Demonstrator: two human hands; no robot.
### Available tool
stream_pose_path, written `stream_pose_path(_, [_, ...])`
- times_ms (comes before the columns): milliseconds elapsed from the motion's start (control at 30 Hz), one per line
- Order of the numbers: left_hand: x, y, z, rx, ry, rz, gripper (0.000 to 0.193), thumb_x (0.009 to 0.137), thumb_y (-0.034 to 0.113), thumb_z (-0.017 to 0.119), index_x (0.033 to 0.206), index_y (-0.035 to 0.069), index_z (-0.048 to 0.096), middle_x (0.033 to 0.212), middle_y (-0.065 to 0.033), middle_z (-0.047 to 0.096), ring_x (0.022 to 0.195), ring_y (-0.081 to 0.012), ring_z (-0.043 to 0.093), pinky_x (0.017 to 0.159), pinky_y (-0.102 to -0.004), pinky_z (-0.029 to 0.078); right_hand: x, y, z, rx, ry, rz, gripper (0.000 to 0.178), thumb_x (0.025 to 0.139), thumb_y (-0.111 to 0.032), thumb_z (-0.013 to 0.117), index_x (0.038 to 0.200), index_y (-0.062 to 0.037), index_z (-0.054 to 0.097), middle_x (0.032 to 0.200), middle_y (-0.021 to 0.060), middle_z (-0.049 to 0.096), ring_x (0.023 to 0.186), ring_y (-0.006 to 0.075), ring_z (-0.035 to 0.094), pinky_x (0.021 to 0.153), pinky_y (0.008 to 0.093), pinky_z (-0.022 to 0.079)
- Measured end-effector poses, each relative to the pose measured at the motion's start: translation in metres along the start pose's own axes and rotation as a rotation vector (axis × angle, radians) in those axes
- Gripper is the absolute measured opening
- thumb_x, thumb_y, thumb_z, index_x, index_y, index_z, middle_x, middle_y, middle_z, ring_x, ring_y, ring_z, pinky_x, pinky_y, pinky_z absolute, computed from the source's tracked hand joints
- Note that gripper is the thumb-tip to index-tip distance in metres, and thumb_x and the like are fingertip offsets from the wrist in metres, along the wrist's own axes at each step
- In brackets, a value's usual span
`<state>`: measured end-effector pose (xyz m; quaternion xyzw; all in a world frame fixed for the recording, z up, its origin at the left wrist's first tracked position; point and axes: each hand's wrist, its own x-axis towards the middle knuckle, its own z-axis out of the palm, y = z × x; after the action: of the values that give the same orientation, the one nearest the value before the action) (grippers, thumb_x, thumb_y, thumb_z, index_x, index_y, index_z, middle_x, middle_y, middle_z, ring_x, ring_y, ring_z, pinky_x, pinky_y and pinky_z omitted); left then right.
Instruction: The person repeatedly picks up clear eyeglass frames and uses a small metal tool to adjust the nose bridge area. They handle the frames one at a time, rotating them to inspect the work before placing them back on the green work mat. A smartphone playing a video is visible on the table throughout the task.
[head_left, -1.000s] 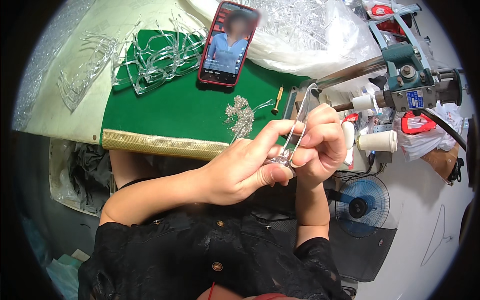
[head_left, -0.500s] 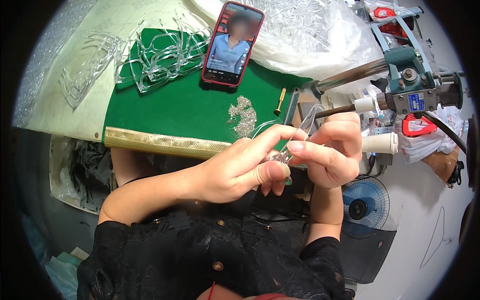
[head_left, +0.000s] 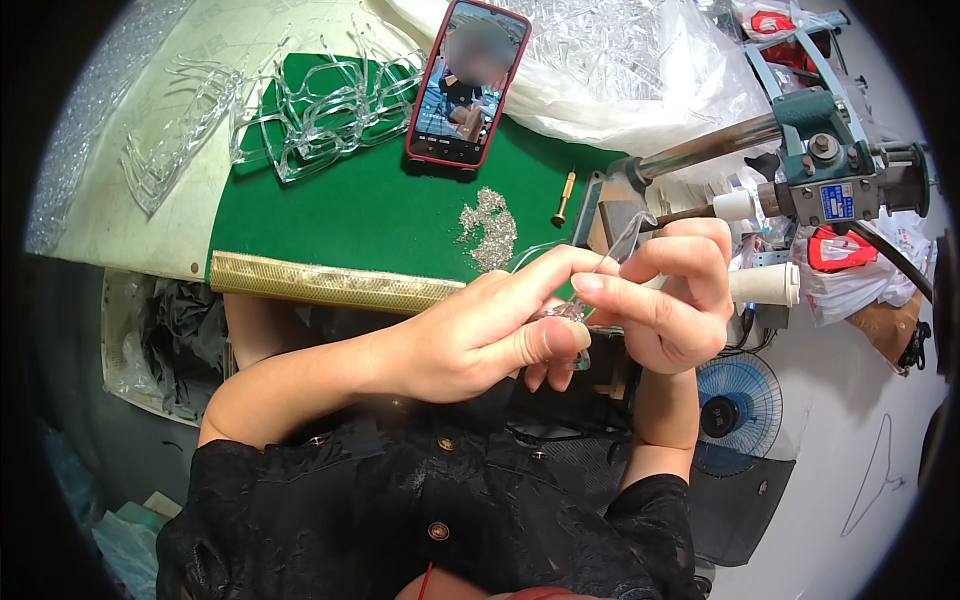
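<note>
My left hand [head_left: 490, 330] is closed, thumb over fingers, around a clear plastic eyeglass frame [head_left: 572, 312]. Most of that frame is hidden by the fingers. Beside it my right hand [head_left: 675, 295] pinches a thin clear temple arm [head_left: 625, 240] that rises between its fingers. The two hands meet above the near edge of the green mat [head_left: 340, 215]. On the mat, past the left hand, lies a heap of tiny silvery screws [head_left: 492, 232]. A small brass-coloured screwdriver [head_left: 564, 198] lies to the right of the heap.
Several clear eyeglass frames [head_left: 320, 120] are piled at the back left. A phone in a red case [head_left: 466, 85] stands behind the screws. A large bag of clear parts [head_left: 630, 60] fills the back. At right sits a green bench machine [head_left: 815, 140]. A gold strip [head_left: 330, 280] edges the table.
Both hands have shifted very slightly to the right, still gripping the clear eyeglass parts. The picture on the phone screen has changed.
</note>
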<state>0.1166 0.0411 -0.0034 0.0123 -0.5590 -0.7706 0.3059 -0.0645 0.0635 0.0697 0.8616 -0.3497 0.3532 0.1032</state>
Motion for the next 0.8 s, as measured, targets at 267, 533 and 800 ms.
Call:
stream_pose_path(267, [0.000, 0.004, -0.002, 0.092, 0.022, -0.048, 0.046, 0.098, 0.028, 0.047, 0.133, 0.003, 0.032, 0.074, -0.0081, 0.062, 0.062, -0.0156, 0.060, 0.058, -0.0271, 0.048, -0.002, 0.001, 0.001, 0.044, -0.045, 0.031, 0.029, 0.060, -0.027, 0.072, 0.087, -0.0170, 0.075, 0.078, -0.0014, 0.054, 0.074, 0.0182, 0.045, 0.065, 0.0284, 0.037])
stream_pose_path(533, [0.004, 0.002, -0.006, 0.247, 0.043, -0.031, 0.072, 0.093, 0.046, 0.053, 0.140, 0.002, 0.022, 0.094, -0.0088, 0.061, 0.089, -0.0159, 0.062, 0.082, -0.0312, 0.049, -0.015, -0.001, 0.002, 0.077, 0.110, 0.231, 0.028, 0.063, -0.023, 0.076, 0.087, -0.0085, 0.072, 0.077, 0.0027, 0.053, 0.073, 0.0201, 0.047, 0.065, 0.0307, 0.039])
stream_pose_path(800, [0.044, -0.016, -0.002, 0.418, 0.122, 0.071, 0.061, 0.096, 0.029, 0.051, 0.142, 0.002, 0.020, 0.127, -0.0192, 0.053, 0.112, -0.0307, 0.058, 0.093, -0.0363, 0.044, -0.063, -0.009, 0.030, 0.650, 0.323, 0.723, 0.031, 0.087, -0.026, 0.067, 0.098, 0.0028, 0.066, 0.090, 0.0057, 0.054, 0.086, 0.0151, 0.048, 0.079, 0.0262, 0.039])
